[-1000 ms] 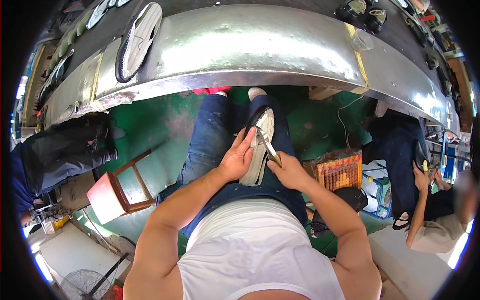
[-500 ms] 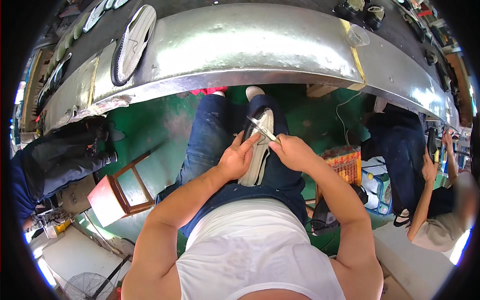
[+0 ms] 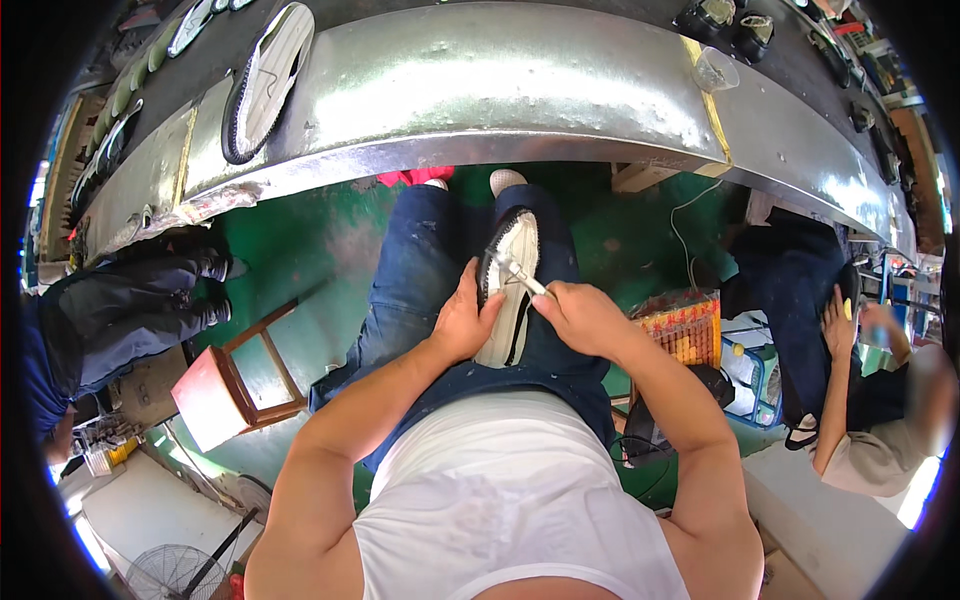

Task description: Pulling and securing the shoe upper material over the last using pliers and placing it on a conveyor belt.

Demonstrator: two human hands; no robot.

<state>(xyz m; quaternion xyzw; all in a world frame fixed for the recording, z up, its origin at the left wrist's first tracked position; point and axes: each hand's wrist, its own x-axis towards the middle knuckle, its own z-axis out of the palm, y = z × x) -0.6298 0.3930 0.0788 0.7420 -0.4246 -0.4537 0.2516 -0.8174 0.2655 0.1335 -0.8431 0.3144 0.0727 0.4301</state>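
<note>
Shoe (image 3: 505, 312) lies on the right thigh (image 3: 553, 240), left hand (image 3: 462, 322) bracing its edge, right hand (image 3: 583, 318) gripping a metal-headed tool (image 3: 526, 279) over it; step judged: tool work, any next stroke needing steady support.

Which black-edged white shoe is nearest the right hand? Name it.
The shoe on the blue-trousered lap, under the silvery metal tool in the right hand; its lookalike lies on the metal bench.

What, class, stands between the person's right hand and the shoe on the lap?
Only the metal-headed tool gripped in the right hand; it reaches over the shoe. Whether its head touches is unclear. The left hand sits at the shoe's left edge, outside that gap.
</note>
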